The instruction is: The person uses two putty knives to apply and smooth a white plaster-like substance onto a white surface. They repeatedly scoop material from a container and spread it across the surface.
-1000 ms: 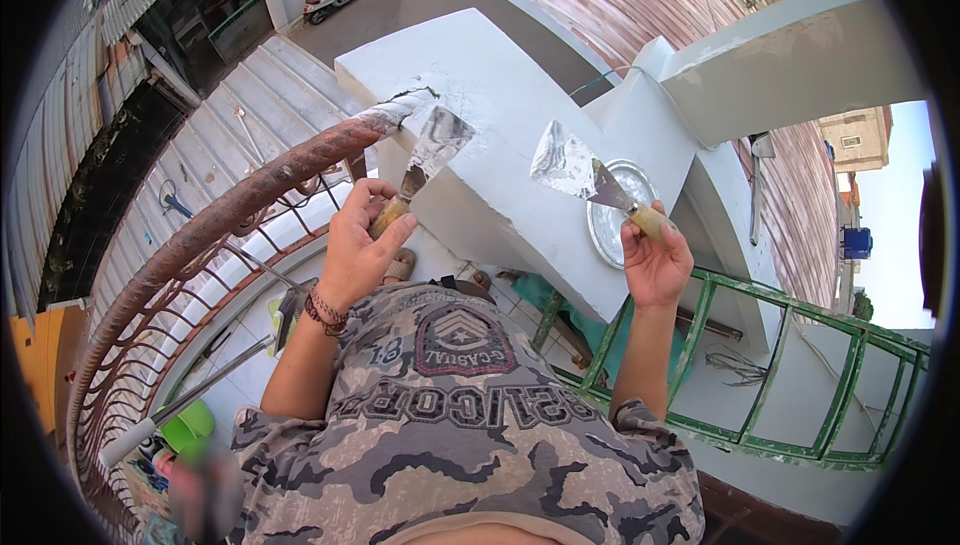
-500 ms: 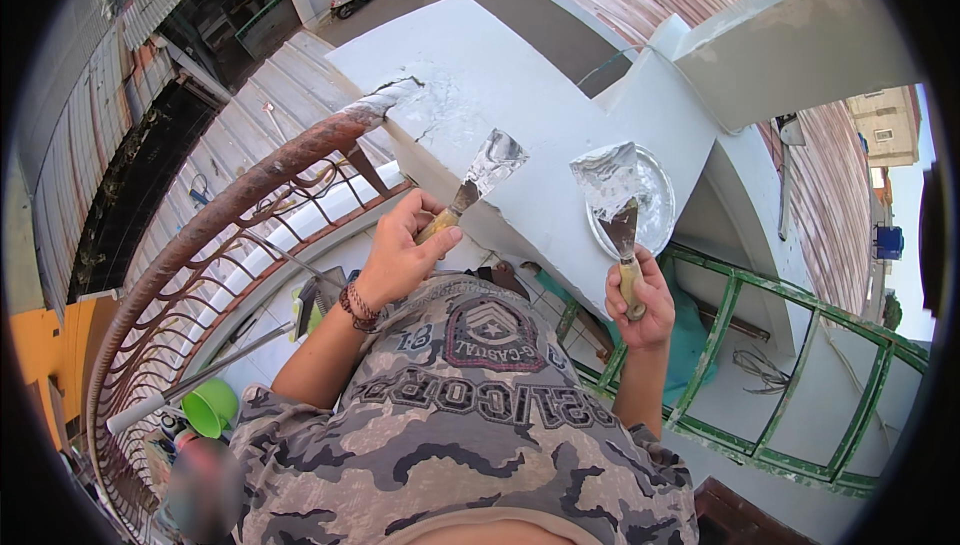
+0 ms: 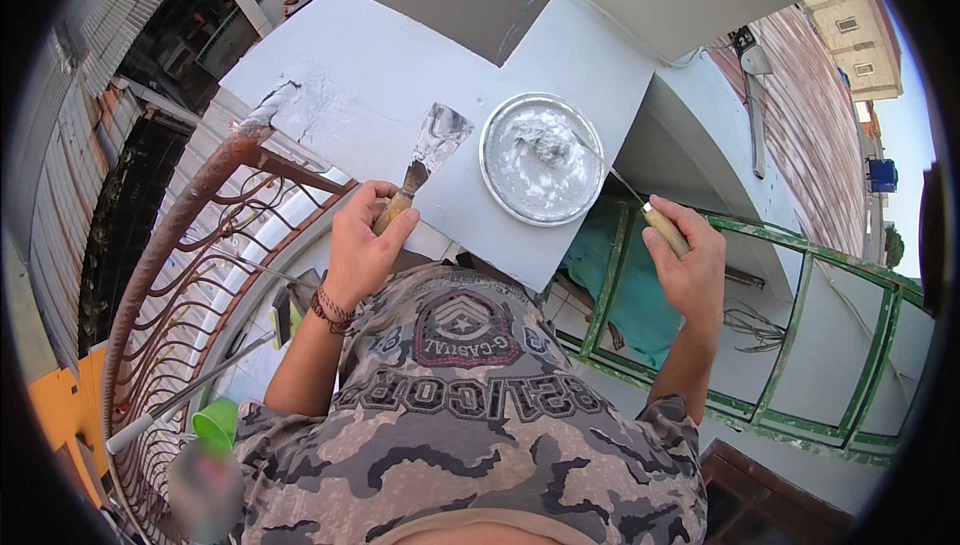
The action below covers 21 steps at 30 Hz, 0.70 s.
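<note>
My left hand is closed round the wooden handle of a putty knife, its broad blade smeared with white paste and pointing away from me over the white ledge. In my right hand is a second putty knife, seen nearly edge-on. Its thin blade reaches over the rim into a round metal dish on the ledge. White putty is heaped in the dish's middle and smeared over its bottom. A crack with whitish patches runs through the ledge near the railing's end.
A rusty curved railing runs along my left. On the right stands a green metal frame with teal cloth behind it. A trowel-like tool lies on the far right ledge; a green bucket is at lower left.
My right putty knife has turned edge-on and dipped into the dish as that hand moved right. The left one has shifted slightly left, and the whole view has turned.
</note>
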Each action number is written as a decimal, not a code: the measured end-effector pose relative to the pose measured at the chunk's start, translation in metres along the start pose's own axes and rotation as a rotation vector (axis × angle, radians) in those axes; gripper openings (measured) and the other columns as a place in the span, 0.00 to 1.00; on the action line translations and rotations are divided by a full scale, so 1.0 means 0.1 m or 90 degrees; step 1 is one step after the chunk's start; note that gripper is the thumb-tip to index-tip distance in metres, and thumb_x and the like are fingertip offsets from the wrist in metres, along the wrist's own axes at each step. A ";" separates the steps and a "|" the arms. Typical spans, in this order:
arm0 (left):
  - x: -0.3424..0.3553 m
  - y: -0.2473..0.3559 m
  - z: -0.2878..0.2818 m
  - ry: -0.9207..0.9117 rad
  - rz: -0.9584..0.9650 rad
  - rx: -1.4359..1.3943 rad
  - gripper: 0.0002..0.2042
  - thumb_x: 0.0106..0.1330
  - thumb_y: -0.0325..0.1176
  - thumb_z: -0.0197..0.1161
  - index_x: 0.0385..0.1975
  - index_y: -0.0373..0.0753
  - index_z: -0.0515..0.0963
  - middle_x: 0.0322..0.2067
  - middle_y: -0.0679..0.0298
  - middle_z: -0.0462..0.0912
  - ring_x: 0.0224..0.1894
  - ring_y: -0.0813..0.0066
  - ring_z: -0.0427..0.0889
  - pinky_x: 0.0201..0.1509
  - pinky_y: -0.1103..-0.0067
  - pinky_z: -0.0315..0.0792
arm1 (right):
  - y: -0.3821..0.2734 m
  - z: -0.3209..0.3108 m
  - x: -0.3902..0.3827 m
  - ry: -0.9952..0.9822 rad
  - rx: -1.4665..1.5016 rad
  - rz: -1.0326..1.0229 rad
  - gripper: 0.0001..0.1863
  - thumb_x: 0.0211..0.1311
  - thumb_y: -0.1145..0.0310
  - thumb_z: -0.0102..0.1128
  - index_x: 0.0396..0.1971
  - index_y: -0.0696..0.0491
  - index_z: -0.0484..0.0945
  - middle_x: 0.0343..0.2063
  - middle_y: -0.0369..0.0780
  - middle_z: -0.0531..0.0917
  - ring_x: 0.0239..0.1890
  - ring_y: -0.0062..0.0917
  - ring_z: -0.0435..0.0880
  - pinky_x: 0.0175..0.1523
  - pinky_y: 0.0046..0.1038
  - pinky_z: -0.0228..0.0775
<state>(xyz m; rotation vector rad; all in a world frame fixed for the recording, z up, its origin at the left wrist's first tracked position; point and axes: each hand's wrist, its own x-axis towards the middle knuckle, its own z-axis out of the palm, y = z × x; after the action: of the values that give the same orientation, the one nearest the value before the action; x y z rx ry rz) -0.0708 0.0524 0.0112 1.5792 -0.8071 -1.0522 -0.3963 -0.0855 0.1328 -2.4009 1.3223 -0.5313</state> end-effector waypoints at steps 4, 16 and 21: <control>0.14 -0.11 0.16 0.025 -0.007 0.004 0.12 0.61 0.31 0.66 0.36 0.31 0.72 0.19 0.69 0.74 0.21 0.87 0.67 0.24 0.83 0.63 | -0.57 -0.03 0.20 -0.070 -0.197 -0.063 0.18 0.50 0.75 0.63 0.45 0.55 0.82 0.28 0.44 0.81 0.28 0.39 0.81 0.35 0.34 0.73; 0.37 -0.04 0.75 -0.093 -0.112 -0.288 0.13 0.60 0.24 0.58 0.42 0.26 0.69 0.32 0.55 0.81 0.28 0.72 0.85 0.25 0.80 0.79 | -0.98 0.56 0.62 -0.277 -0.367 -0.135 0.07 0.49 0.73 0.59 0.28 0.61 0.78 0.25 0.50 0.81 0.28 0.40 0.83 0.34 0.37 0.76; 0.42 -0.07 1.11 -0.099 -0.073 -0.317 0.13 0.59 0.25 0.58 0.42 0.26 0.71 0.33 0.54 0.82 0.34 0.70 0.85 0.36 0.77 0.80 | -0.92 0.46 0.66 -0.305 -0.447 -0.114 0.10 0.49 0.75 0.59 0.32 0.60 0.82 0.24 0.49 0.81 0.29 0.41 0.82 0.36 0.39 0.75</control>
<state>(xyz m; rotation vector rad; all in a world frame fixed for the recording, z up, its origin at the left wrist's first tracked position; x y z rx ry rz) -0.1562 -0.0251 -0.0154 1.1390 -0.5046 -1.3510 -0.2752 -0.0899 0.1457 -2.9351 1.2002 0.5468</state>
